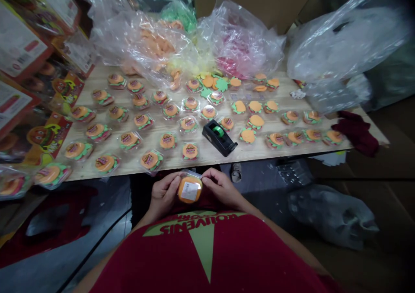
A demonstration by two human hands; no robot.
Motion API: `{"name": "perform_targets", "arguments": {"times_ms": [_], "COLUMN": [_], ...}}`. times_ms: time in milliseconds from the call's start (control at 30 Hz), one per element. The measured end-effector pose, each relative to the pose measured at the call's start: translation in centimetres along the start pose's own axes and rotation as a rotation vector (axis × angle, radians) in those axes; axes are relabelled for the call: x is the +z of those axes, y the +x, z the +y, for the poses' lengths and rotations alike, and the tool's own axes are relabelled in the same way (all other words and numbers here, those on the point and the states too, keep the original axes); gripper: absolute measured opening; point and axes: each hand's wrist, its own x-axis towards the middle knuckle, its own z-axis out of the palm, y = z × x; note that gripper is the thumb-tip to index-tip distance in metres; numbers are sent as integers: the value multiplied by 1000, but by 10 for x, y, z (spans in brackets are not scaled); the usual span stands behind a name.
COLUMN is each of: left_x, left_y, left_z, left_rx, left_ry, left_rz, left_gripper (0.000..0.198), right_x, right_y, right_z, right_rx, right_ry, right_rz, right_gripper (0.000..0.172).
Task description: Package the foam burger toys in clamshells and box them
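Note:
Close to my body, just off the table's front edge, I hold a packaged toy burger [189, 191] in a clear plastic case, its white barcode label facing up. My left hand [164, 192] grips the case from the left, thumb along its side. With thumb and fingers pinched, my right hand [220, 184] holds the upper right edge of the same case. A black tape dispenser [219, 137] with a green core stands on the table [207, 158] beyond my hands. Around it lie several more burgers in clear cases, such as one boxed burger [189, 151].
Loose foam burger stacks [256, 121] lie right of the dispenser. Clear bags of orange pieces [155, 42] and red pieces [231, 46] cover the back. Printed display boxes [48, 131] stack at left. A dark red cloth [355, 131] lies at right; a red stool [48, 224] stands lower left.

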Motion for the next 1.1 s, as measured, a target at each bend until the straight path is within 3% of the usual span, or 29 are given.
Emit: {"name": "perform_targets", "arguments": {"times_ms": [100, 300, 433, 500, 567, 667, 800, 900, 1100], "left_x": [1, 1, -10, -20, -28, -30, -19, -10, -1], "left_y": [-3, -12, 3, 22, 39, 50, 32, 17, 12], "left_z": [1, -4, 2, 12, 24, 32, 24, 21, 29], "left_rx": [-12, -4, 52, 138, 212, 206, 6, -22, 30], "left_ry": [-48, -45, 29, 105, 181, 210, 116, 84, 54], "left_rz": [3, -11, -43, -185, -412, -640, -514, -438, -440], "left_gripper": [30, 30, 30, 30, 29, 28, 34, 35, 31], "right_x": [3, 8, 2, -1, -2, 1, 6, 3, -9], "right_y": [-7, -6, 3, 12, 21, 22, 0, -10, 10], "right_z": [6, 7, 3, -4, -12, -14, 7, 17, -7], "right_rx": [64, 9, -24, -80, -151, -183, -105, -48, -207], "right_ry": [67, 25, 51, 77, 69, -31, -97, -34, -133], "right_rz": [27, 81, 26, -46, -90, -87, 21, 77, -240], "right_gripper": [19, 19, 18, 16, 17, 16, 22, 24, 18]}}
